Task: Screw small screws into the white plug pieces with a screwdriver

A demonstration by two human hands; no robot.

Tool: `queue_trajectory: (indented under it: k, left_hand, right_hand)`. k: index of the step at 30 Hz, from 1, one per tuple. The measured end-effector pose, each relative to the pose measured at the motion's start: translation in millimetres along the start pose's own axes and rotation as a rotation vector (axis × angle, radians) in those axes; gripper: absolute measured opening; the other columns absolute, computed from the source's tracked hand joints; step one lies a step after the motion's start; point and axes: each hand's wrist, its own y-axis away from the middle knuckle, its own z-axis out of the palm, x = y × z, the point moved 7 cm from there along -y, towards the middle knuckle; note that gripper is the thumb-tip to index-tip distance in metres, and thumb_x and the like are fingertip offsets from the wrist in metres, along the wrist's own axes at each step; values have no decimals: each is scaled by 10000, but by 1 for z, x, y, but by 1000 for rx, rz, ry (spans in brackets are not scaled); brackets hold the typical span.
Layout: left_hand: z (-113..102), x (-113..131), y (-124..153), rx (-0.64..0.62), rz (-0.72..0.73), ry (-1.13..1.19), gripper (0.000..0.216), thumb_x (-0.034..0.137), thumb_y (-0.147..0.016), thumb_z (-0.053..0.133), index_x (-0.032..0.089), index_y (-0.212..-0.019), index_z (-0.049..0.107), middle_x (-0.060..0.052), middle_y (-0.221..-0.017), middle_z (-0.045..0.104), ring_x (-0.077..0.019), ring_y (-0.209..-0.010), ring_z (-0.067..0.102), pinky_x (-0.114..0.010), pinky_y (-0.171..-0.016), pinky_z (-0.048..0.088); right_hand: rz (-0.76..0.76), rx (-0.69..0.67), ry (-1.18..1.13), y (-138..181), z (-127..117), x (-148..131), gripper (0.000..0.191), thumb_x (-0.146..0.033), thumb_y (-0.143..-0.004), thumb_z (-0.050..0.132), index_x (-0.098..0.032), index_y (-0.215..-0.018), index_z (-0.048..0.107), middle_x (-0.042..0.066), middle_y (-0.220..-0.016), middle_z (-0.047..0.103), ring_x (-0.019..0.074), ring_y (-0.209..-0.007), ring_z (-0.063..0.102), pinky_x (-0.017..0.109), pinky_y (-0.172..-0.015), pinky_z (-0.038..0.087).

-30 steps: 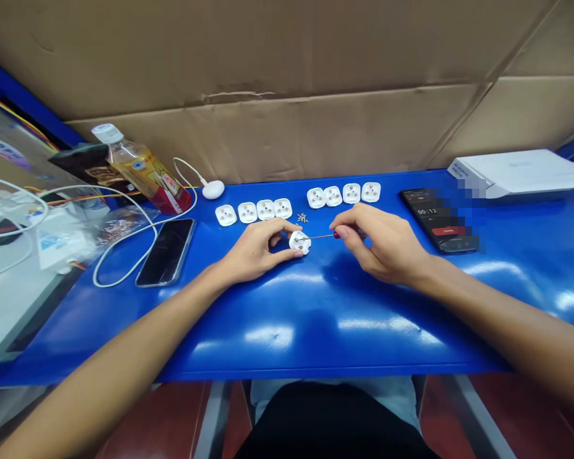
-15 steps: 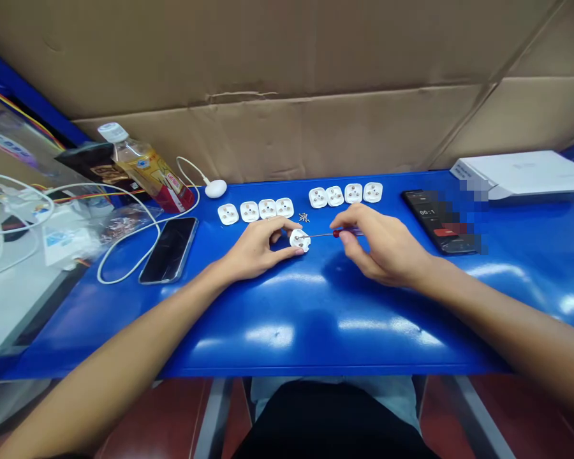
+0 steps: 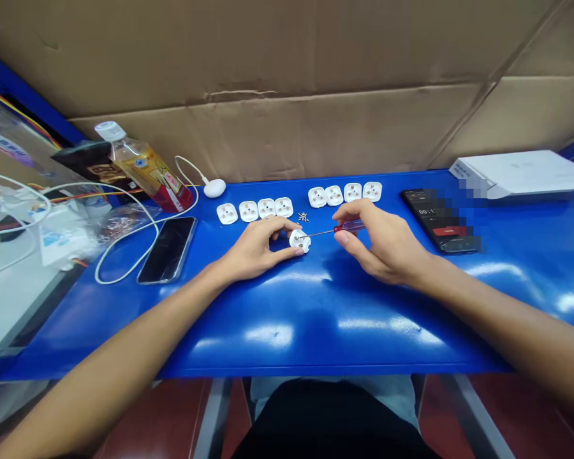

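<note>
My left hand [image 3: 256,247] pinches a small white socket part [image 3: 300,241] against the blue table [image 3: 316,306], thumb below and fingers above. My right hand [image 3: 380,239] grips a thin screwdriver with a red handle [image 3: 347,226]; its metal shaft runs left and its tip rests on the part. A small heap of screws [image 3: 303,217] lies just behind the part. Two rows of like white parts sit further back, one row at left [image 3: 254,209] and one at right [image 3: 344,193].
A dark phone [image 3: 167,249] lies left of my left hand, ringed by a white cable [image 3: 124,268]. A drink bottle [image 3: 146,169] leans at back left. Another phone showing a timer [image 3: 435,220] lies at right, with a white box [image 3: 516,172] behind. Cardboard walls the back.
The fingers of my right hand have shifted on the screwdriver handle, which now sits slightly higher and more exposed. My left hand and the part have stayed put.
</note>
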Motion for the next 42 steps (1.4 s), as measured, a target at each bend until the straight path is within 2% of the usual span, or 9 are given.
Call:
queue_trajectory:
  k: [3, 7, 13, 18, 22, 28, 35, 39, 42]
  left_hand:
    - [0, 0, 0, -6, 1, 11, 390, 460, -918, 805, 187, -1190, 751, -42, -981, 739, -176, -813, 599, -303, -747, 462]
    - [0, 1, 0, -14, -4, 13, 404, 467, -918, 806, 184, -1201, 751, -36, -975, 731, -171, -809, 589, -296, -744, 457]
    - [1, 0, 0, -17, -11, 11, 410, 477, -919, 802, 187, -1204, 750, -38, -975, 733, -172, -805, 587, -296, -740, 448]
    - [0, 0, 0, -12, -1, 5, 414, 476, -913, 811, 191, -1208, 751, -28, -961, 727, -164, -793, 577, -288, -731, 447]
    - [0, 1, 0, -14, -4, 7, 420, 478, -912, 810, 188, -1210, 753, -29, -962, 730, -164, -792, 581, -287, -730, 446]
    - [1, 1, 0, -17, 0, 7, 423, 495, -915, 802, 190, -1205, 752, -31, -959, 729, -168, -794, 585, -292, -733, 455]
    - [1, 1, 0, -18, -3, 9, 427, 503, -919, 795, 189, -1204, 754, -38, -967, 732, -170, -802, 593, -297, -739, 462]
    - [0, 1, 0, -18, 1, 1, 418, 491, -916, 800, 189, -1201, 754, -28, -953, 727, -165, -788, 583, -293, -728, 456]
    - [0, 1, 0, -18, -1, 1, 418, 497, -919, 796, 191, -1201, 757, -28, -950, 728, -163, -783, 582, -291, -723, 456]
  right_hand:
    - [38, 30, 40, 0, -1, 4, 137, -267, -1032, 560, -224, -1159, 584, 49, -949, 753, 198, -717, 707, 316, -648, 541]
    - [-80, 65, -8, 1, -2, -4, 242, -152, -930, 597, -223, -1159, 562, 73, -1064, 749, 218, -870, 748, 331, -776, 594]
    - [-32, 75, 35, 0, -1, 0, 151, -230, -1015, 584, -230, -1165, 573, 53, -997, 764, 203, -748, 745, 322, -670, 585]
    - [-35, 101, -28, 1, -2, -2, 354, -165, -890, 644, -236, -1222, 543, 77, -1074, 743, 241, -864, 765, 362, -753, 623]
    - [61, 83, -28, 2, -1, 5, 257, -263, -983, 630, -244, -1226, 546, 40, -960, 735, 220, -779, 760, 330, -660, 605]
    - [-56, 90, -87, -1, -2, -4, 282, -110, -887, 613, -243, -1127, 545, 61, -1046, 722, 209, -864, 745, 337, -771, 630]
    - [3, 90, 0, 1, -1, 2, 118, -238, -1014, 603, -243, -1129, 578, 38, -956, 746, 193, -746, 735, 317, -655, 598]
    - [-74, 86, -44, -1, -2, -6, 208, -153, -937, 612, -243, -1117, 560, 64, -1030, 732, 211, -862, 740, 346, -775, 625]
    - [-31, 83, -30, -1, -2, -2, 201, -230, -956, 659, -238, -1135, 566, 70, -1038, 737, 222, -849, 745, 354, -738, 619]
